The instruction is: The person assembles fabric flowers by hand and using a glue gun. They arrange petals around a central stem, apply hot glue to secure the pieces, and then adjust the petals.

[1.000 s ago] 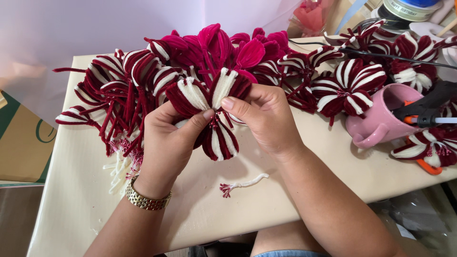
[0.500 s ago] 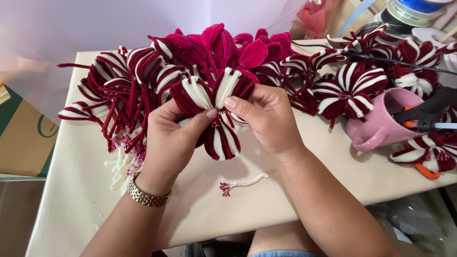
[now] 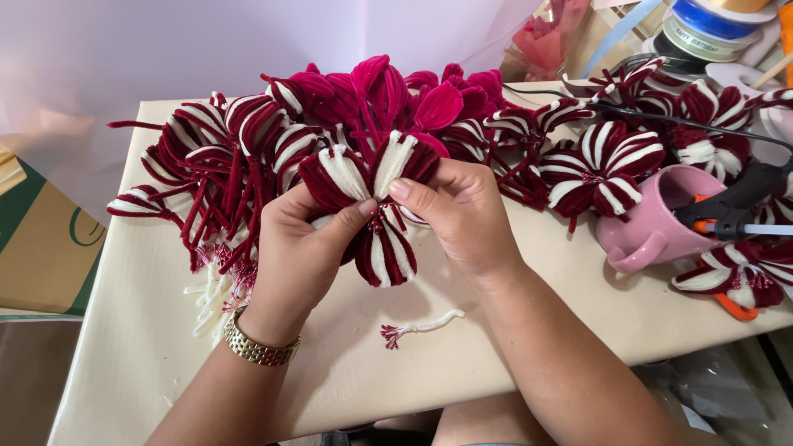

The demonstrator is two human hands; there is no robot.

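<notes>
A flower made of dark red and white fuzzy wire petals (image 3: pixel 376 194) is held up over the cream table (image 3: pixel 149 330). My left hand (image 3: pixel 293 252), with a gold watch at the wrist, pinches its left petals. My right hand (image 3: pixel 458 215) pinches the right petals, thumb beside the flower's centre. Under the hands lies a short white fuzzy wire piece with a red frayed end (image 3: pixel 417 328).
A heap of red and white petal flowers (image 3: pixel 239 149) covers the table's back, with more flowers (image 3: pixel 603 169) to the right. A pink mug (image 3: pixel 652 219) lies tipped, a black glue gun (image 3: pixel 731 206) resting in it. Ribbon spools (image 3: pixel 710 25) sit far right. A cardboard box (image 3: pixel 41 239) stands left.
Both hands keep working the same flower, which has shifted only slightly; the thumbs press closer at its centre.
</notes>
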